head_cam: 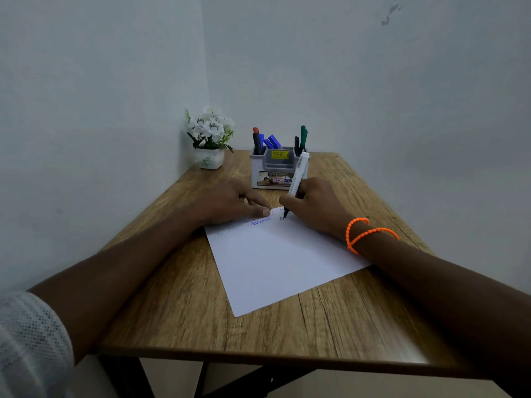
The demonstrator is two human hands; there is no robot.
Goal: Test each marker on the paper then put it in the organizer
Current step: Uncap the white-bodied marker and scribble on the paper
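Observation:
A white sheet of paper (275, 262) lies on the wooden table (178, 311), with blue and dark zigzag marks near its far edge. My right hand (313, 205) grips a white-barrelled marker (298, 176), its dark tip touching the paper beside a short black scribble. My left hand (230, 202) rests on the paper's far left corner with fingers laid flat, pressing it down. Behind both hands stands a grey and white organizer (275, 168) holding several markers: red, blue, black and green.
A small white pot of white flowers (211, 139) stands at the table's far left corner against the wall. Walls close in on the left and behind. An orange bead bracelet (365, 234) circles my right wrist.

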